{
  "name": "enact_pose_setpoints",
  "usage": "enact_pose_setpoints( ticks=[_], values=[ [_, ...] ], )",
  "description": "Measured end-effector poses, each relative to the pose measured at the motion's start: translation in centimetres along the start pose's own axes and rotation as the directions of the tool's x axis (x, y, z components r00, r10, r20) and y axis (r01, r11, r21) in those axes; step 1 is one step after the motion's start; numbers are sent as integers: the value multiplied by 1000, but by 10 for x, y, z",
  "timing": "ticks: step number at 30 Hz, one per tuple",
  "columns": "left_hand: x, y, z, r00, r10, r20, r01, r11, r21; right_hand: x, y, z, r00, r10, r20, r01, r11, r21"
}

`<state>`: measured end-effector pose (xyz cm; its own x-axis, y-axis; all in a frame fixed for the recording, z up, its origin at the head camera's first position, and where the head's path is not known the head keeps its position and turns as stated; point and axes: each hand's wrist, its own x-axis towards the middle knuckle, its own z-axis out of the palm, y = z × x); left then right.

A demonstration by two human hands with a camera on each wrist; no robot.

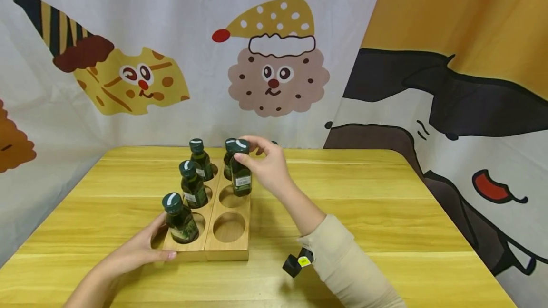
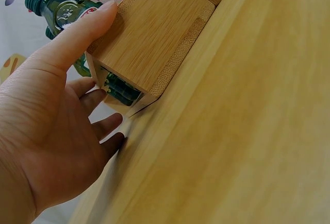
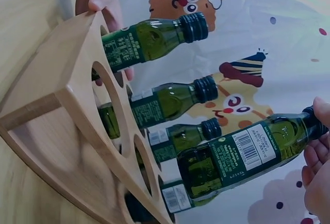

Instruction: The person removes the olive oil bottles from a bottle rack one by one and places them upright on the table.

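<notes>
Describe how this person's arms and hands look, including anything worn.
A beige sleeve ending in a cuff covers part of the right arm; a small black, blocky device with a yellow marking shows beside it. No sleeve shows on the left forearm. The right hand and left hand wear no gloves.

Behind the yellow wood-grain surface (image 1: 364, 213) I saw a pale curtain (image 1: 210, 118) printed with a cartoon cheese (image 1: 139, 84) and a cookie (image 1: 282, 91) in a spotted cap (image 1: 274, 18).

Barcode (image 3: 248, 148) on bottle (image 3: 242, 154); lettering unreadable
</notes>
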<state>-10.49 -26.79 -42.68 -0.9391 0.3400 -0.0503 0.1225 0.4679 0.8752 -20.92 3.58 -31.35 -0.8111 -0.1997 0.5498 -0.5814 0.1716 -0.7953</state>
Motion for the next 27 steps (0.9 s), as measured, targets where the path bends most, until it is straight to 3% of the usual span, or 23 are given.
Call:
enact_pose_setpoints(
  ticks=[8, 23, 27],
  values=[
    [0, 0, 0, 1000, 27, 4, -27, 1000, -9, -3, -1, -20, 998, 52, -27, -52, 999, -6],
    [0, 2, -1, 1000, 18, 13, -18, 1000, -8, -3, 12, -57, 997, -27, -75, 23, 998, -60],
    [0, 3, -1, 1000, 12, 12, -12, 1000, 7, -6, 0, -64, 995, -25, -94, 16, 996, -87]
  ],
)
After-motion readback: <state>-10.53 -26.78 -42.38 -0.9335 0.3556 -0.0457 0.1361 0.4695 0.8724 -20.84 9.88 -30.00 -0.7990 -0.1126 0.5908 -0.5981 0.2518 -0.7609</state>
